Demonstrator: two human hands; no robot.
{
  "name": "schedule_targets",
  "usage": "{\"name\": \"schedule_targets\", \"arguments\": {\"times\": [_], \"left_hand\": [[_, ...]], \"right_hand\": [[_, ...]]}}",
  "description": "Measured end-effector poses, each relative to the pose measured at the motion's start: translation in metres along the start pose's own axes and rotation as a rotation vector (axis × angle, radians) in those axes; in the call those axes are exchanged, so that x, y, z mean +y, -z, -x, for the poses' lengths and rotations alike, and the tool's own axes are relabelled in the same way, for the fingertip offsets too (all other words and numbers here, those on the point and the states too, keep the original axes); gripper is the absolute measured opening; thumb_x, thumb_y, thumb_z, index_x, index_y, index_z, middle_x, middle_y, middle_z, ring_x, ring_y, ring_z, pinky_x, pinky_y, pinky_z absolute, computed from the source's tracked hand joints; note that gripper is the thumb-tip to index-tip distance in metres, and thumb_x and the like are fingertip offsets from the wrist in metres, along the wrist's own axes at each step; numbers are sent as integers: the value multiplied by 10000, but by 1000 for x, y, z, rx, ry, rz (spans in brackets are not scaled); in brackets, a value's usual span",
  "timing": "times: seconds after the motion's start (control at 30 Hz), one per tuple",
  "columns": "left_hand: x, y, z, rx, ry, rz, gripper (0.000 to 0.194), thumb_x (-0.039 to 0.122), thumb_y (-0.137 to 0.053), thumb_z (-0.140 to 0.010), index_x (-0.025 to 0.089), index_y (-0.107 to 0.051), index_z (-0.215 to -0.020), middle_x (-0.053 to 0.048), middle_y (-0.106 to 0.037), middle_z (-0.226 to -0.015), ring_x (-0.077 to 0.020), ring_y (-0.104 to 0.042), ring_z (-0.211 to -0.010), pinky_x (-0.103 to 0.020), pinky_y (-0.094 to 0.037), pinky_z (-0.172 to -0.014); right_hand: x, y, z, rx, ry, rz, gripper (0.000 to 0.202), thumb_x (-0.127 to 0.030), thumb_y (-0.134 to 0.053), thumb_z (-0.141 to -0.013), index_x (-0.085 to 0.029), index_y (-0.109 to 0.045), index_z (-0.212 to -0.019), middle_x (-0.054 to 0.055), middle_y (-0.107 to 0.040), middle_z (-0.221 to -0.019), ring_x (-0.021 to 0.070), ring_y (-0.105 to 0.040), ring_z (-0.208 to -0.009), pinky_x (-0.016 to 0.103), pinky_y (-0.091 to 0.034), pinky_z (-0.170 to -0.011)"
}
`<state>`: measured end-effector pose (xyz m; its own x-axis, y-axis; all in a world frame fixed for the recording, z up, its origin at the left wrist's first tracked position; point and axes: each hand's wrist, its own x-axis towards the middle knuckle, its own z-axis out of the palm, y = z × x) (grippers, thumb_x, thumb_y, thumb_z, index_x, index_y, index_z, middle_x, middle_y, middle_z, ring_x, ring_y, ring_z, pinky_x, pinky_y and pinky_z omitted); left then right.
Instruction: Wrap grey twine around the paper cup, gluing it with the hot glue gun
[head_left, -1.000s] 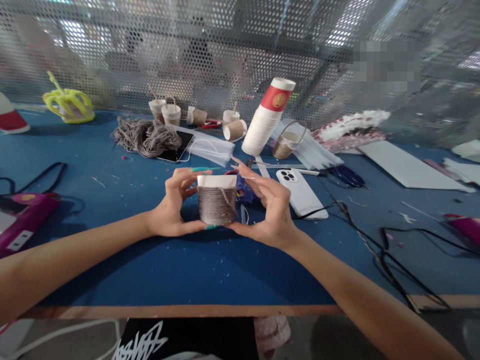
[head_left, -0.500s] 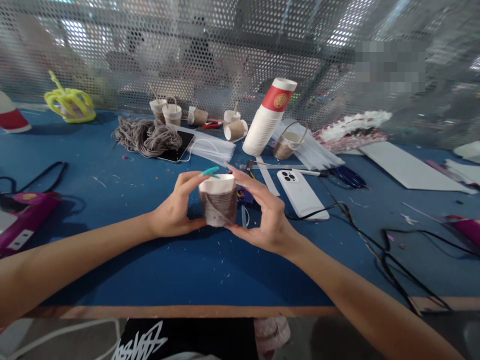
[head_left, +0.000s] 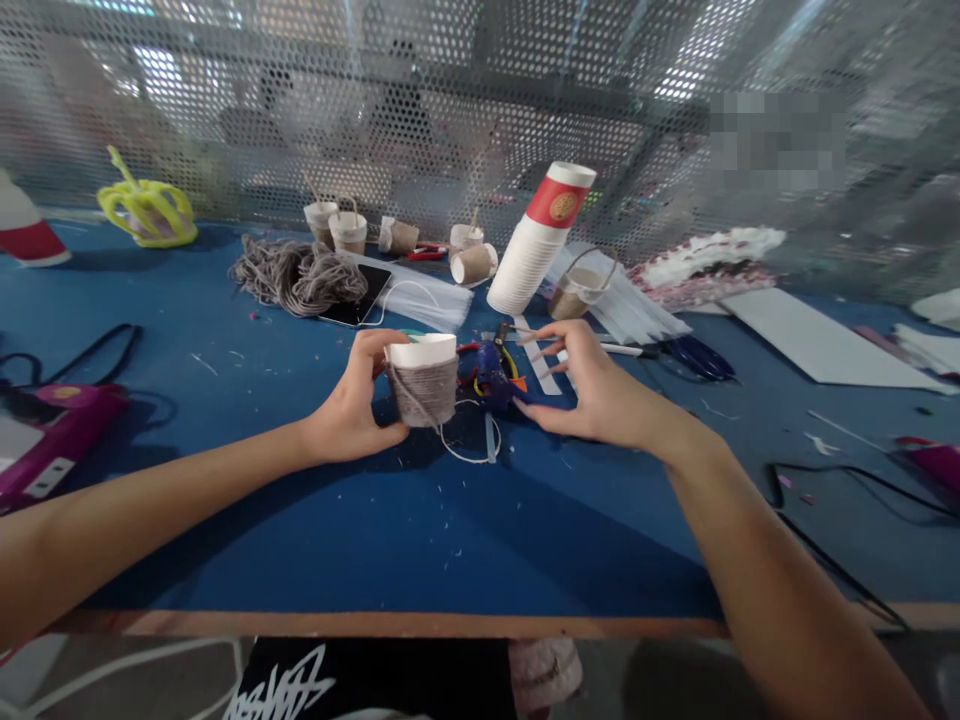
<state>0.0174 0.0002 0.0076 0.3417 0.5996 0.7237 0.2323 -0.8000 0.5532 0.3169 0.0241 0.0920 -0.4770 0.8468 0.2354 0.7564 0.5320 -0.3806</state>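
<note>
Perforated metal is standing behind a blue table. Near the table's middle, the left hand is gripping a cord-wrapped cup, slightly tilted. The right hand is spreading its fingers, open, beside a blue tool; contact is remaining unclear. Grey yarn and stacked cups are lying farther back.

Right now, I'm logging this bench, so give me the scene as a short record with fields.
Left hand: holds cord-wrapped cup
Right hand: fingers spread, nearest a blue object, kind unclear
Paper cup stack: behind the hands, leaning right
Gray cord bundle: partly over a dark-screened device
Back left: yellow basket-like craft
Surface: blue tabletop
</note>
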Motion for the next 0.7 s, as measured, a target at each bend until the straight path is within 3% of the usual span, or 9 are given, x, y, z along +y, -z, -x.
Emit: {"name": "schedule_targets", "arguments": {"times": [0.1,0.23,0.43,0.57,0.7], "left_hand": [[-1,1,0,6,3,-48,829,127,-744,-669,251,-343,-1384,-128,-420,-1297,-314,-494,-1266,-543,-498,-1076],[-1,2,-1,-2,9,-71,812,175,-773,-691,251,-361,-1388,-138,-448,-1308,-331,-494,-1281,-563,-492,-1078],[-1,1,-1,45,51,-77,806,209,-782,-722,261,-348,-1400,-132,-446,-1350,-318,-495,-1323,-543,-466,-1132],[-3,1,-1,90,175,-70,811,189,-785,-697,259,-357,-1383,-119,-450,-1362,-315,-497,-1324,-562,-447,-1148],[-3,2,-2,100,263,-119,789,178,-790,-682,261,-400,-1362,-119,-446,-1370,-337,-490,-1315,-613,-455,-1118]], "right_hand": [[0,-6,1,-133,-60,152,577,-318,-774,-614,-215,-474,-1097,148,-521,-1200,352,-565,-1138,491,-545,-893],[-6,-22,-2,-205,-122,293,349,-228,-672,-639,-221,-443,-902,105,-541,-984,310,-579,-956,444,-529,-792],[-11,-25,-9,-165,-224,278,245,-242,-599,-706,-204,-456,-902,131,-563,-1024,247,-599,-779,387,-501,-671],[-7,-13,-7,-7,-169,12,105,-278,-597,-757,-213,-521,-789,77,-612,-850,221,-610,-700,380,-521,-645],[-11,-5,1,70,-216,-498,273,-478,-654,-816,-216,-610,-754,-35,-500,-500,145,-498,-402,320,-476,-412]]}}
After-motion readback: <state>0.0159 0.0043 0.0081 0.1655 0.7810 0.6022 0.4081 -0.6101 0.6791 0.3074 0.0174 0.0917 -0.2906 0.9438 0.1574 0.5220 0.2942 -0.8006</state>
